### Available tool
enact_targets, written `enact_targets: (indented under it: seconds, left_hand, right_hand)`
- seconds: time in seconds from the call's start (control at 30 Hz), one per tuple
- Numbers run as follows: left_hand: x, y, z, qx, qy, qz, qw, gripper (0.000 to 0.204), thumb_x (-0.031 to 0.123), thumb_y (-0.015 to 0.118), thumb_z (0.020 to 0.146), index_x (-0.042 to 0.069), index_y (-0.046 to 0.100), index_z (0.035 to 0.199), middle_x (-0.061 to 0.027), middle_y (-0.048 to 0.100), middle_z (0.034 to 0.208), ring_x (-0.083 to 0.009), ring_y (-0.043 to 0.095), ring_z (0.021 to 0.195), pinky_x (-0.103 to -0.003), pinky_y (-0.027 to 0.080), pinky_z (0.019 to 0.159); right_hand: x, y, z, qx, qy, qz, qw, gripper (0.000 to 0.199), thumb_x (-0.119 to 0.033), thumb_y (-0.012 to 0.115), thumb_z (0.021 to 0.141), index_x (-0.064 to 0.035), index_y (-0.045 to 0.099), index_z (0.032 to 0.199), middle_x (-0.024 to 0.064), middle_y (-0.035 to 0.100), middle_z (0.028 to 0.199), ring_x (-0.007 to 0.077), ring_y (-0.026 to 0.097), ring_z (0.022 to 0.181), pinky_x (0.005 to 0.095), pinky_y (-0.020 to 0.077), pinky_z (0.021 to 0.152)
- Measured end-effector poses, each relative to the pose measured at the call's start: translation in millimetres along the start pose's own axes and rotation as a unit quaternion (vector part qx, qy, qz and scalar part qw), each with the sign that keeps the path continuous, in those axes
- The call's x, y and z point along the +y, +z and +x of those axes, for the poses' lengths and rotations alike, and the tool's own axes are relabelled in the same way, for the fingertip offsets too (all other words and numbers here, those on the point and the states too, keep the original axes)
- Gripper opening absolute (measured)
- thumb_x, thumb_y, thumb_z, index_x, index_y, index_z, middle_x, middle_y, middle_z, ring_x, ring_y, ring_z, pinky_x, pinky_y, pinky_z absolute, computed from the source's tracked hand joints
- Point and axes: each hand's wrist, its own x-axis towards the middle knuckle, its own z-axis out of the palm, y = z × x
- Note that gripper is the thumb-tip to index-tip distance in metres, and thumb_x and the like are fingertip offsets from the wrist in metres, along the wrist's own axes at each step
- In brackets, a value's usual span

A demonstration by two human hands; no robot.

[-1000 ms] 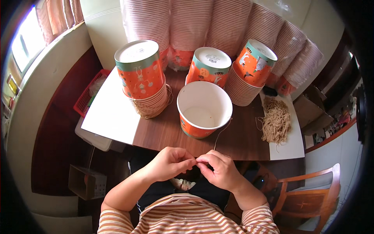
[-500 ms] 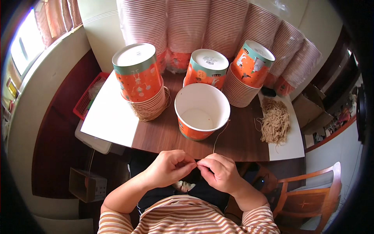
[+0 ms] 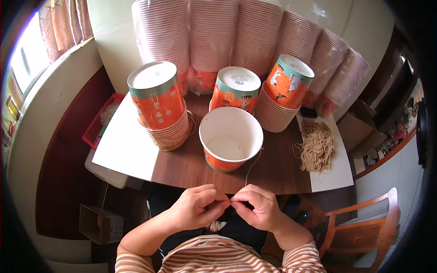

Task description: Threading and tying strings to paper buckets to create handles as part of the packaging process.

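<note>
The person's two hands meet just off the near edge of the tabletop (image 3: 177, 170), level with the middle of the body, above the lap. The left hand (image 3: 195, 207) and the right hand (image 3: 258, 208) both have thumb and forefinger pinched tight, the tips of one pair against the tips of the other. A thin tan cord (image 3: 249, 174) hangs from the right side of an open bucket's rim and runs down behind the right hand; the pinched bit is too small to see well from here, though it looks like the cord's end. That open bucket (image 3: 227, 129), white inside and orange outside, stands upright near the front of the brown tabletop, its mouth tipped toward the person in my view. Behind it sits an upturned bucket (image 3: 236, 93), with a left stack (image 3: 157, 107) and a right stack (image 3: 283, 98) of upturned buckets on either side. Twine (image 3: 169, 143) loops around the lower part of the left stack. A loose bundle of tan cords (image 3: 317, 146) lies on the white strip at the right. Tall plastic-wrapped stacks (image 3: 211, 38) line the back, and a wooden chair (image 3: 362, 231) stands off to the right.
</note>
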Motion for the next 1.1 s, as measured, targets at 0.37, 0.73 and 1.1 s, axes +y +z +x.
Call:
enact_targets:
  seconds: [0.37,0.73,1.1]
  left_hand:
    - [65,31,72,-0.115,0.141,-0.181,0.967,0.048,0.004,0.061,0.086,0.000,0.048,0.132,-0.0170,0.061,0.091,-0.0293,0.058,0.072,-0.031,0.048,0.069]
    - [0,-4,36,0.031,-0.074,-0.215,0.973,0.011,0.002,0.060,0.088,-0.003,0.065,0.096,-0.0058,0.064,0.084,-0.0076,0.058,0.074,-0.022,0.047,0.065]
    - [-83,-73,77,0.257,-0.152,0.013,0.954,0.024,0.015,0.064,0.083,-0.003,0.063,0.099,-0.0059,0.062,0.075,-0.0111,0.056,0.069,-0.028,0.048,0.064]
  right_hand:
    - [33,-14,-13,0.119,0.247,0.179,0.945,0.006,-0.002,0.065,0.084,-0.0040,0.063,0.089,0.0022,0.059,0.084,0.0070,0.055,0.076,0.0211,0.0440,0.064]
    - [40,-48,-16,0.192,0.134,0.158,0.959,0.004,0.001,0.063,0.084,-0.0012,0.062,0.087,0.0020,0.057,0.083,0.0037,0.046,0.069,0.0176,0.0377,0.061]
    - [-7,-81,35,0.222,0.061,0.242,0.943,0.008,-0.006,0.062,0.084,-0.0007,0.059,0.089,0.0061,0.055,0.082,0.0077,0.048,0.067,0.0191,0.0388,0.059]
